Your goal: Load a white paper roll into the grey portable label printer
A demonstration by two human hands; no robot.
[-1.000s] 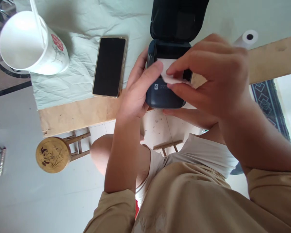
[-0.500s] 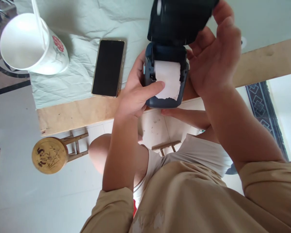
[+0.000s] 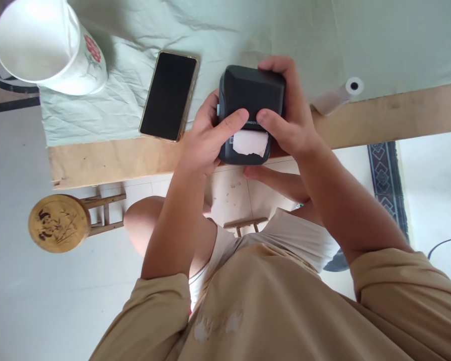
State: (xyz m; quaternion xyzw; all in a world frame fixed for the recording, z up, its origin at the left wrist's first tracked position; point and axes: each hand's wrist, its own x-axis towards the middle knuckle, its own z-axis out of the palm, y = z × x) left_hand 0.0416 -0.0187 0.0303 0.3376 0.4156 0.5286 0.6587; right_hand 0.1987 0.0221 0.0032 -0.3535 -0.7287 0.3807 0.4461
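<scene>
A small dark blue printer [image 3: 251, 93] sits at the near edge of the wooden table [image 3: 116, 163], its lid down. A torn strip of white paper [image 3: 250, 143] sticks out of its front slot. My left hand [image 3: 206, 140] grips the printer's left side with the thumb pressed on the front. My right hand [image 3: 287, 113] wraps over its right side and top, thumb beside the paper.
A black phone [image 3: 169, 95] lies left of the printer on a pale green cloth [image 3: 135, 40]. A white cup with a straw [image 3: 48, 47] stands far left. A spare paper roll [image 3: 338, 95] lies to the right. A round wooden stool [image 3: 58, 223] stands below the table.
The printer's lid was open with the paper roll showing; my right hand has brought it down shut, leaving the paper end sticking out. Both hands now clasp the printer.
</scene>
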